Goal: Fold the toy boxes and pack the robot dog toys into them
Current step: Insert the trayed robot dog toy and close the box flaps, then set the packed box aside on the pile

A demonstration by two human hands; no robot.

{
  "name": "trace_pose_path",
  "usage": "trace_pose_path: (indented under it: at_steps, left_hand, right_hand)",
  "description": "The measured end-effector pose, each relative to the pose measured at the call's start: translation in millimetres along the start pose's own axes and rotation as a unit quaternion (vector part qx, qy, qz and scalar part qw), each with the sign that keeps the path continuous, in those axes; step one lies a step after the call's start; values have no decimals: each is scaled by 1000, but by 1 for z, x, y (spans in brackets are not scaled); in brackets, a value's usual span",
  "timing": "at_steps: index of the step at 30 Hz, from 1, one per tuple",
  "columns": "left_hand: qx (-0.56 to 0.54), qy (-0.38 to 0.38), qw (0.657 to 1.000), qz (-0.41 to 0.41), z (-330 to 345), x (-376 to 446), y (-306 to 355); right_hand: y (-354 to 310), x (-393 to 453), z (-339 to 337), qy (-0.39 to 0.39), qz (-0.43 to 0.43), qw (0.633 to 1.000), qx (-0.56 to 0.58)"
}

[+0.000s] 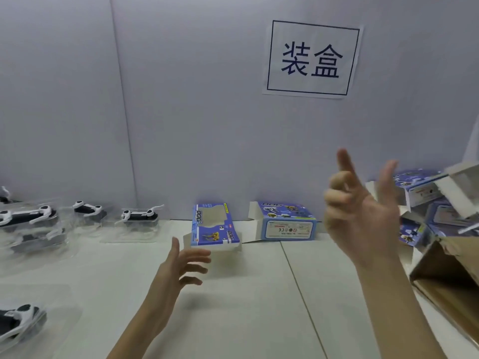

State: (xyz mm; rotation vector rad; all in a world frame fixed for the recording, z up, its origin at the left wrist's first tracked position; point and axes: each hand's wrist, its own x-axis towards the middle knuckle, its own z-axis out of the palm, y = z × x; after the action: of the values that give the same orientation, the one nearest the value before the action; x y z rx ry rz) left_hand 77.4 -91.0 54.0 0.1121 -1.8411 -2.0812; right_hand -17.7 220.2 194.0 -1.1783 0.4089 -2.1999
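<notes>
Nearest, at the lower left edge, a black-and-white robot dog toy (pixel 19 321) lies in its clear plastic tray on the white bench (pixel 246 307). At the lower right an open brown cardboard carton (pixel 445 288) lies tipped on its side, its mouth facing left.

The left hand (pixel 178 270) hovers above the middle of the bench with fingers spread and relaxed, grasping nothing; its fingertips point toward a flattened blue toy box (pixel 213 225), just short of it. The right hand (pixel 363 211) is raised higher, palm facing left, the thumb and forefinger straight up and the other fingers loosely bent; it also holds nothing.

The flattened box lies on the bench near the back wall, its window cut-out and flaps showing. Just right of it stands a folded blue toy box (pixel 287 221), one white side flap open to the left, its label side toward the camera. Behind the right hand, a heap of further blue toy boxes (pixel 425 200) rests against the carton's top, some with open white flaps.

Along the far left, more robot dog toys in clear trays (pixel 140 216) sit in a row by the wall, several overlapping at the edge.

On the grey wall panel (pixel 181 99) hangs a white paper sign (pixel 312 59) with two dark Chinese characters inside a rectangular border.
</notes>
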Motion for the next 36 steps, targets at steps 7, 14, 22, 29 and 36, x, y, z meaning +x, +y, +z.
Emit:
trace_pose_path:
  at_steps: [7,14,22,29,36]
  left_hand:
    - [21,129,991,16,-6,3,-4]
    - [14,159,987,5,-10,5,-5]
    - [231,152,939,204,-14,0,-10]
    - [308,39,906,287,3,-9,-7]
    - [165,-12,967,192,23,-23,10]
  right_hand:
    - [129,25,-84,216,208,674,-675]
    - [189,34,-129,159,135,431,-878]
    - [141,46,-92,328,-83,644,-686]
    - [87,43,-41,332,-81,775,-532]
    - [88,17,-27,354,23,842,-406]
